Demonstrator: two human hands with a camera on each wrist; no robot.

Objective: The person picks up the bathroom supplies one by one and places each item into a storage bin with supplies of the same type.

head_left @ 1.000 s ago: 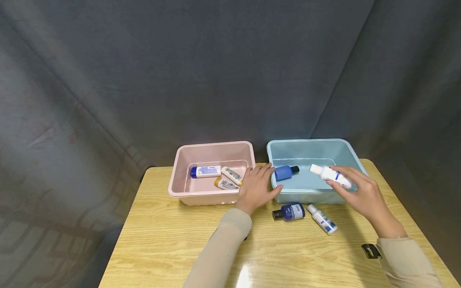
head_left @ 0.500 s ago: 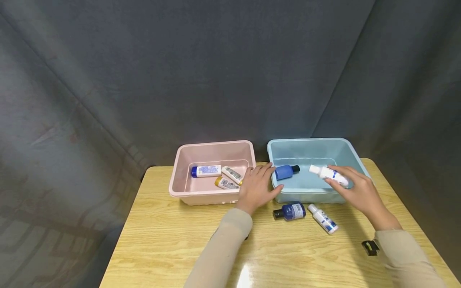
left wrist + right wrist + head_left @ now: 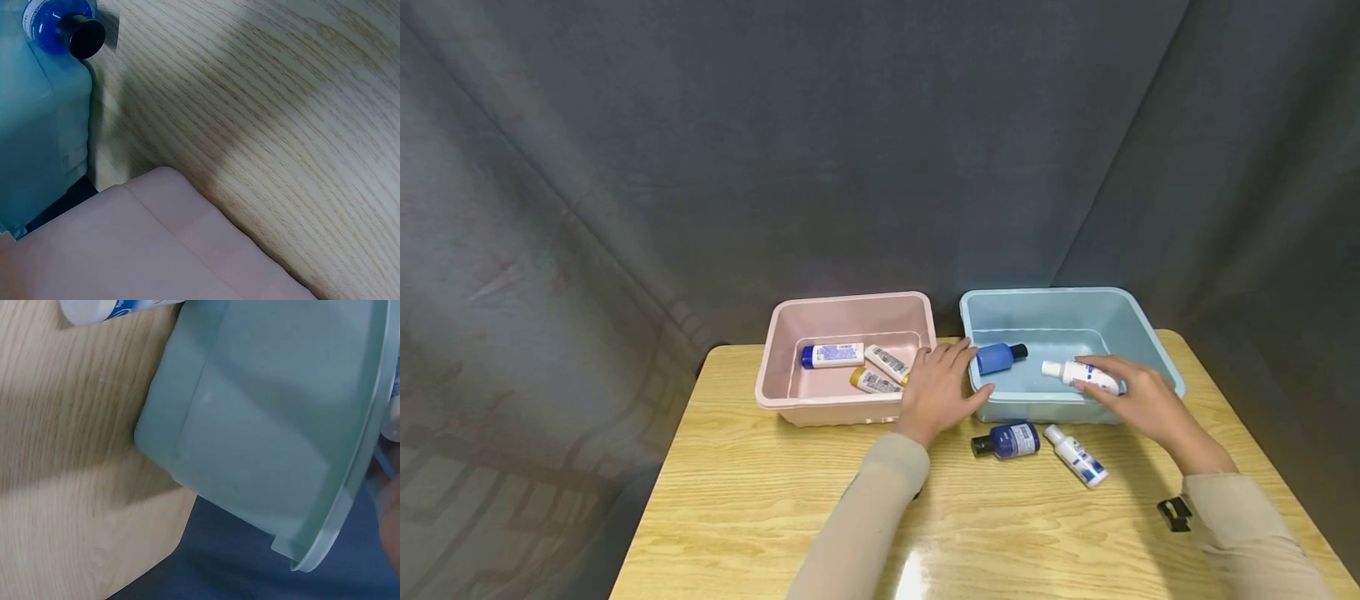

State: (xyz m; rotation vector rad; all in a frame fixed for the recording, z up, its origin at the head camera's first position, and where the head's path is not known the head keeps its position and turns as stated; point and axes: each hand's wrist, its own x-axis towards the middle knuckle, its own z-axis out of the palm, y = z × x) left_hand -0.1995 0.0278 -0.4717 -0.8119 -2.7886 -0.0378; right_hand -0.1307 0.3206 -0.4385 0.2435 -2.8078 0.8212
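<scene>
White bottle (image 3: 1099,379): pinched in right grip (image 3: 1142,406), inside blue bin (image 3: 1045,310)

Counted two bins, blue bin and pink bin (image 3: 850,313), side by side on counter (image 3: 737,500). Counted seven containers in all. Found three in pink bin: one blue-capped bottle (image 3: 837,356) and two yellow-ended tubes (image 3: 877,382). Found two within blue bin: white bottle and blue bottle (image 3: 995,358). Found two on counter before blue bin: dark blue bottle (image 3: 1015,440) and white-and-blue bottle (image 3: 1077,458).

Observed right grip drawn in, pinching white bottle between thumb and fingers, cap to the left. Cannot confirm contact with bin floor. Observed left grip (image 3: 934,396) spread wide over near corner of pink bin, reaching to left rim of blue bin. Cannot confirm pressure there.

Seen in left wrist view, covered by left grip in head view: narrow dark gap between bins. Seen in right wrist view alone: underside of blue bin's rim, close up. Seen in head view alone: contents of pink bin.
</scene>
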